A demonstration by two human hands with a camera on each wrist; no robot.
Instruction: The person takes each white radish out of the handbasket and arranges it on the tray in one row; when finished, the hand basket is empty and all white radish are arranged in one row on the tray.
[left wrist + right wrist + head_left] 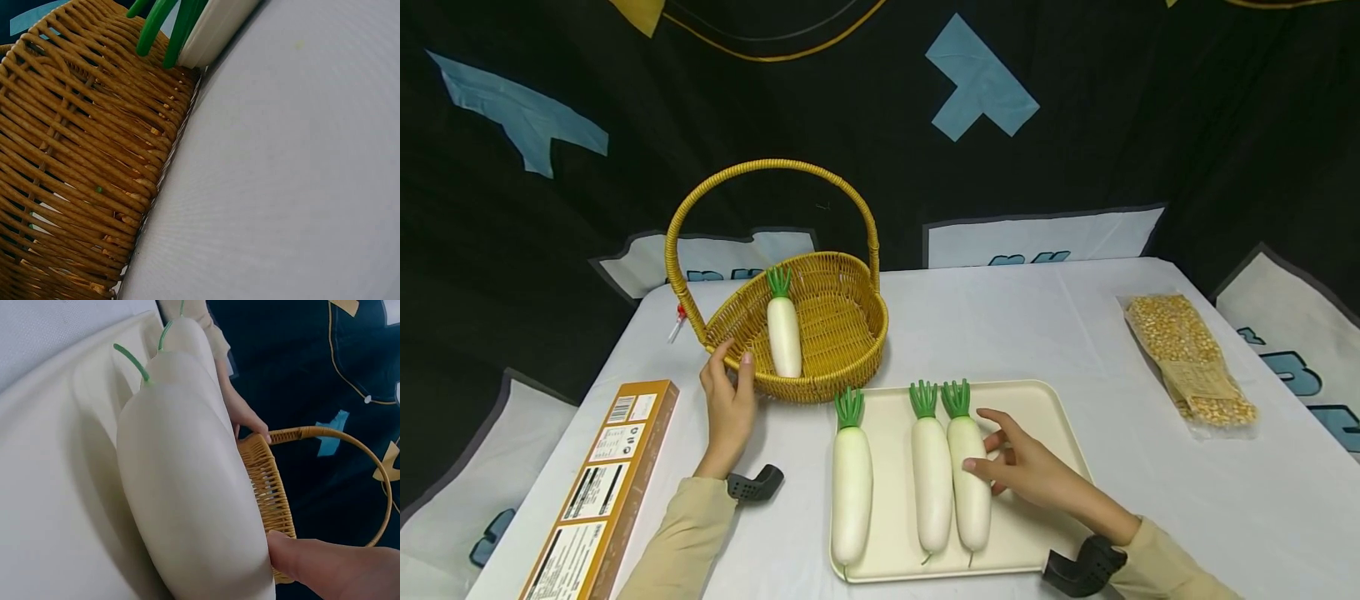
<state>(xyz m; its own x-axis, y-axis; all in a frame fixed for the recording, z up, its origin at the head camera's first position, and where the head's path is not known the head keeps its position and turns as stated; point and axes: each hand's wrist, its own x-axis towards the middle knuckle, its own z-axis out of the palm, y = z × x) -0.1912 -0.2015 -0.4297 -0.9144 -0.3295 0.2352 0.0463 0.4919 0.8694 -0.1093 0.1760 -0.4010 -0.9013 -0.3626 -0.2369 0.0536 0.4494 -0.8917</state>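
Note:
A yellow wicker basket (842, 333) with a tall arched handle stands at the back left, a white radish (785, 337) with a green top leaning inside it. My left hand (730, 408) holds the basket's near left rim, below the foot of the handle. On a cream tray (891, 500) lie three more white radishes, side by side with green tops facing away. My right hand (1026, 467) grips the rightmost radish (967, 479), its thumb (312, 562) pressed on the white body. The middle radish (932, 483) lies close beside it; the left radish (852, 496) lies along the tray's left edge.
A long orange box (602, 492) lies on the left of the white-covered table (1000, 325). A bag of corn kernels (1187, 358) lies at the right. Behind the basket's left side is a small red-tipped item (678, 321). Dark cloth hangs behind the table.

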